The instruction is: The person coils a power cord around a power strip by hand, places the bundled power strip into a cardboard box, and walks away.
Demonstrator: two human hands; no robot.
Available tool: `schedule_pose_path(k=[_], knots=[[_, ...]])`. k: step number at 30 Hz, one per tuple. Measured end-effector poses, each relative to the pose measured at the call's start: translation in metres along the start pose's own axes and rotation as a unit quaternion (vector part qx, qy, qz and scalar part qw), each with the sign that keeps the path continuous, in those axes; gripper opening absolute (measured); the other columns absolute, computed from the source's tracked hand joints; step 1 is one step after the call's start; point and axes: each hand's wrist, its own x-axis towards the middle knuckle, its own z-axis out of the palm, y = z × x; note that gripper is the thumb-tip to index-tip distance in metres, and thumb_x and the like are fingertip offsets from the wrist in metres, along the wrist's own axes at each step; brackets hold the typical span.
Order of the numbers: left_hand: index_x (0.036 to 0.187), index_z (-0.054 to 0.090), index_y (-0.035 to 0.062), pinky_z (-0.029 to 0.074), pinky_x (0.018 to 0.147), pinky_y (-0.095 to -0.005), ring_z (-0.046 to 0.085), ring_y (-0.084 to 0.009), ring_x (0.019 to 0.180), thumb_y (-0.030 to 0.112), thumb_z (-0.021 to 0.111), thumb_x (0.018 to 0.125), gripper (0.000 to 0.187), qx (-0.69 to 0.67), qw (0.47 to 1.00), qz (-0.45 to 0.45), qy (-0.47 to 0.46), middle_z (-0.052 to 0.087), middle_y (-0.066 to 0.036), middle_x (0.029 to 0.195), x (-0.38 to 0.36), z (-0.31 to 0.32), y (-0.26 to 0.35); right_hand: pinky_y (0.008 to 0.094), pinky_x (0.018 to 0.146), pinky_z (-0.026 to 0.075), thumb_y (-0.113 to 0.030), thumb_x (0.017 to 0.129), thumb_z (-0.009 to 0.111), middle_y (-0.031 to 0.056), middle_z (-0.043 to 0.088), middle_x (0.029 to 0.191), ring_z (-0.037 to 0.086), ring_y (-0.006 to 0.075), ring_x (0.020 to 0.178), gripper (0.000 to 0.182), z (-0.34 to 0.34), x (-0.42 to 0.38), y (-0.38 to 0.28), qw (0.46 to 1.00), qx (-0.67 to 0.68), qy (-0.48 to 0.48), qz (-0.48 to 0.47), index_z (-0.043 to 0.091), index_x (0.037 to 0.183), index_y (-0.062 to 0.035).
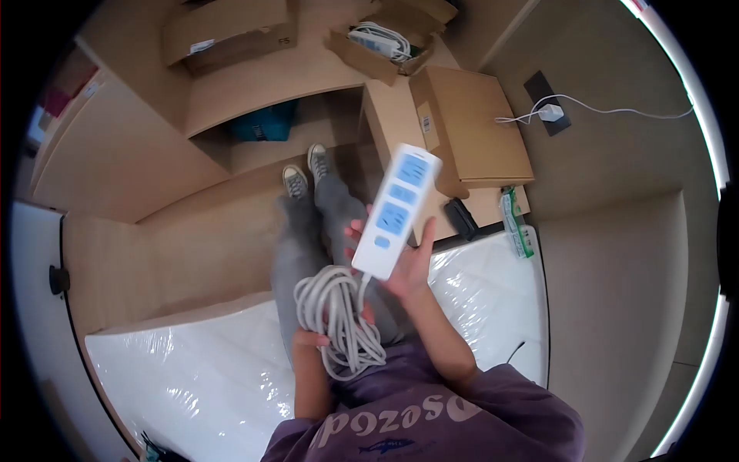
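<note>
A white power strip [397,212] with blue socket panels lies tilted in my right hand [412,266], whose fingers and thumb show on both sides of it. Its grey-white cable [339,319] is looped into a thick coil over my lap. My left hand [314,337] holds that coil; its fingers are partly hidden among the loops. The cable joins the strip at its lower end, between my two hands.
An open carton [389,69] with another white coiled cable stands on the desk [262,96]. Nearby are a closed cardboard box [481,131], a black object [460,219], a green packet [516,223] and a wall plug [550,113]. A plastic-wrapped mattress [192,369] is beneath me.
</note>
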Motion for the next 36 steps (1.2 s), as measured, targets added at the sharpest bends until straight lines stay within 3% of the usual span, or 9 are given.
schedule_pose_path(k=[3,7,8,11,16,19,22,26,36], knots=[[0.14,0.032,0.0035,0.044,0.098,-0.0453,0.056,-0.0324,0.108,0.015,0.061,0.062,0.084,-0.033,0.997,0.013,0.063,0.053,-0.021,0.121,0.013,-0.02,0.001,0.0517,0.108,0.027,-0.055,0.082,0.056,0.0163,0.045,0.136,0.038,0.0358,0.129,0.063,-0.046,0.009,-0.016,0.985,-0.154,-0.071,-0.012,0.053,0.126,-0.01],[0.141,0.032,0.0037,0.045,0.097,-0.0432,0.056,-0.0314,0.108,0.016,0.061,0.063,0.084,-0.096,0.981,0.05,0.158,0.053,-0.021,0.121,0.033,-0.048,0.006,0.0456,0.101,0.038,-0.039,0.087,0.054,0.0199,0.051,0.126,0.048,0.0371,0.118,0.05,0.007,0.017,0.001,0.803,-0.552,0.177,0.137,0.059,0.11,0.005],[0.141,0.032,0.0037,0.045,0.097,-0.0427,0.056,-0.0311,0.108,0.016,0.061,0.063,0.084,-0.109,0.977,0.073,0.166,0.053,-0.021,0.121,0.041,-0.043,0.013,0.0486,0.106,0.027,-0.032,0.089,0.051,0.022,0.05,0.126,0.042,0.0401,0.123,0.041,-0.036,0.017,0.001,0.923,-0.381,-0.043,-0.029,0.064,0.106,0.003],[0.141,0.03,0.0029,0.044,0.095,-0.0344,0.055,-0.027,0.108,0.019,0.062,0.064,0.085,-0.14,0.966,0.174,0.128,0.051,-0.018,0.125,0.085,0.022,0.066,0.0498,0.109,0.019,-0.024,0.085,0.061,0.0222,0.048,0.13,0.03,0.0365,0.132,0.025,-0.047,0.06,-0.004,0.847,-0.523,-0.083,0.041,0.073,0.09,-0.0023],[0.137,0.034,-0.0013,0.044,0.095,-0.0375,0.055,-0.0277,0.109,0.034,0.062,0.07,0.08,-0.029,0.961,0.178,0.208,0.052,-0.016,0.125,0.113,-0.026,0.121,0.042,0.111,0.022,-0.026,0.067,0.083,0.021,0.037,0.138,0.027,0.0333,0.135,0.09,-0.062,0.152,0.026,0.84,-0.517,0.148,0.071,0.035,0.14,-0.0009],[0.128,0.044,0.0008,0.046,0.093,-0.0377,0.056,-0.0281,0.106,0.029,0.06,0.071,0.066,-0.127,0.956,0.182,0.19,0.055,-0.015,0.118,0.142,0.001,0.163,0.0399,0.11,0.024,-0.035,0.064,0.084,0.0241,0.03,0.142,0.025,0.0353,0.136,0.117,-0.084,0.189,0.022,0.727,-0.661,0.159,0.095,0.008,0.145,0.0023],[0.117,0.053,0.0014,0.048,0.087,-0.037,0.06,-0.027,0.095,0.034,0.057,0.074,0.054,-0.071,0.915,0.16,0.363,0.061,-0.014,0.107,0.151,-0.042,0.155,0.0375,0.11,0.024,-0.044,0.067,0.081,0.0267,0.027,0.144,0.028,0.0358,0.135,0.114,-0.115,0.194,0.021,0.666,-0.685,0.125,0.267,0.012,0.146,0.0026],[0.118,0.052,0.0012,0.048,0.086,-0.0368,0.06,-0.0272,0.094,0.039,0.057,0.076,0.057,-0.121,0.925,0.1,0.346,0.062,-0.014,0.105,0.159,-0.033,0.159,0.0349,0.109,0.027,-0.049,0.069,0.078,0.0273,0.031,0.141,0.032,0.035,0.132,0.114,-0.108,0.214,0.002,0.619,-0.617,0.176,0.453,0.013,0.145,0.0048],[0.107,0.06,0.0002,0.048,0.082,-0.0328,0.062,-0.0238,0.087,0.043,0.056,0.08,0.05,-0.012,0.921,-0.028,0.388,0.064,-0.012,0.097,0.19,0.052,0.161,0.0296,0.098,0.037,-0.033,0.08,0.071,0.012,0.051,0.125,0.048,0.0193,0.116,0.076,-0.074,0.201,-0.062,0.787,-0.285,0.325,0.441,0.034,0.139,-0.001]])
